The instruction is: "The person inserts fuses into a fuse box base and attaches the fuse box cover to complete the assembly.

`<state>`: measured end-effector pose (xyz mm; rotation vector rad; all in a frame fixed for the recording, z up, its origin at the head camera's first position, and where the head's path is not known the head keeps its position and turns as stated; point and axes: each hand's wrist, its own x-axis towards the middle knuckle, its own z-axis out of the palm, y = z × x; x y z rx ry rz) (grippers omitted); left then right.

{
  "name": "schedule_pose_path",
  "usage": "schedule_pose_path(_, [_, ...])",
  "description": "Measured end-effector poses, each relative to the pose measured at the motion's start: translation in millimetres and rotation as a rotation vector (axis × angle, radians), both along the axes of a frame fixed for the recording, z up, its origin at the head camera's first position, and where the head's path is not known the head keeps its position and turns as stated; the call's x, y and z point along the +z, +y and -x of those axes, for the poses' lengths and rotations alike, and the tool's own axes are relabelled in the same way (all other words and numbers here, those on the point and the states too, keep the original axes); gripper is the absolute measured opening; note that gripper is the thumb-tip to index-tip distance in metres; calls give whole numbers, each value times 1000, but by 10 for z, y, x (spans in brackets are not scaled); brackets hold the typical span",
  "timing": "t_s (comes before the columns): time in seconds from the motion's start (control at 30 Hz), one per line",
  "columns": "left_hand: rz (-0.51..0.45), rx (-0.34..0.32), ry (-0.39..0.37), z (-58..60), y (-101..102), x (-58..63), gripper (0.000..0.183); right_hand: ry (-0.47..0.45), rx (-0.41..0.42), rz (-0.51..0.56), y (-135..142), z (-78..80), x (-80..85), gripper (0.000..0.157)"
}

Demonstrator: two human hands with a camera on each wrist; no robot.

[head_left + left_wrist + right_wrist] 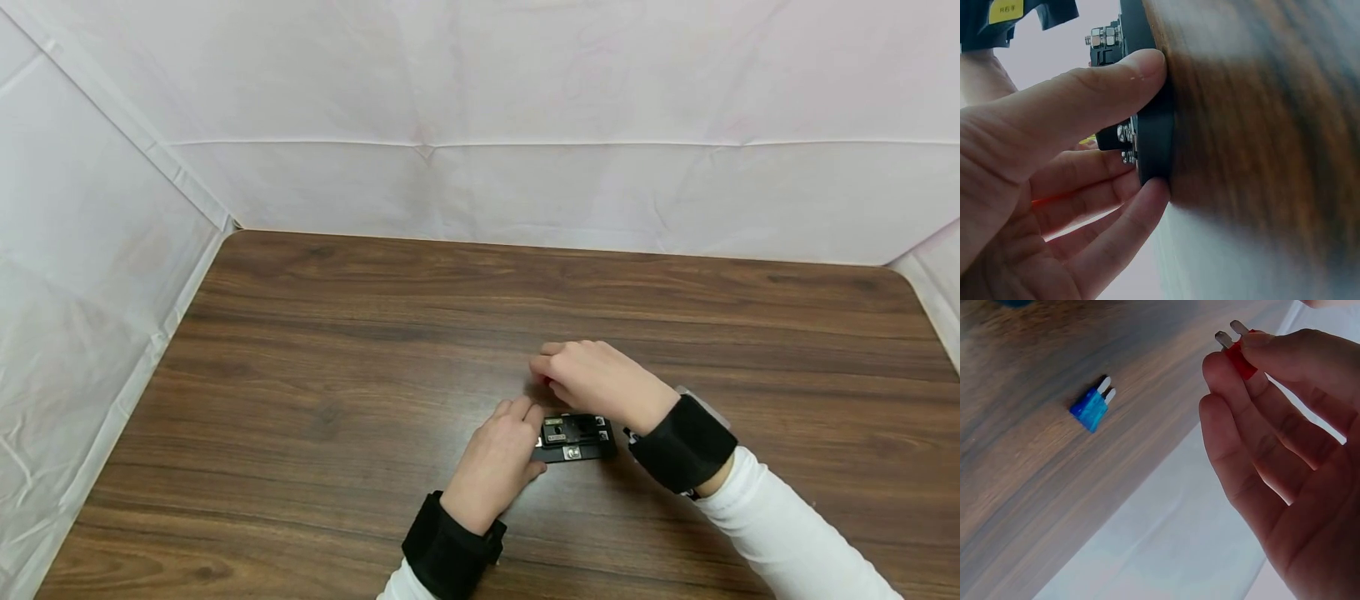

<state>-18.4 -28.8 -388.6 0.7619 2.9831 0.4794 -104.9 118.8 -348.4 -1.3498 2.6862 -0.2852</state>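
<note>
My left hand [498,450] grips the left end of a black fuse block [588,450] that lies on the table. In the left wrist view the thumb presses along the edge of the base [1155,137], and a fingertip meets its lower end; metal screw terminals [1124,133] stick out from its face. Just beyond the block, my right hand [600,375] pinches a red blade fuse [1242,361] between thumb and fingertips, its two metal prongs pointing out. A blue blade fuse [1090,410] lies on the table near the right hand, with its prongs showing.
The brown wood-grain table [337,358] spreads out around the hands. White sheeting [525,192] stands along its back edge and left side. A black band [682,443] wraps each wrist.
</note>
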Motion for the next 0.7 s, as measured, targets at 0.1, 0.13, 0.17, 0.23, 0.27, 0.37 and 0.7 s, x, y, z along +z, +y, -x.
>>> schedule_pose_path(0.1, [1,-2,5,2,-1,0,46,0,-6,7,39,-16,4,11])
schedule_pose_path(0.13, [2,-2,5,2,-1,1,46,-2,-10,11,50,-24,7,11])
schedule_pose_path(0.17, [1,-2,6,2,-1,1,47,-2,-13,15,62,-32,11,12])
schedule_pose_path(0.23, [3,-1,5,2,-1,5,47,-3,-21,23,82,-48,17,12])
schedule_pose_path(0.27, [4,0,6,1,-1,7,47,-3,-24,25,92,-56,20,12])
schedule_pose_path(0.37, [11,1,7,-2,-3,12,47,2,-33,34,116,-83,21,13])
schedule_pose_path(0.7, [17,5,-6,-3,0,8,45,0,-67,39,188,-187,-8,16])
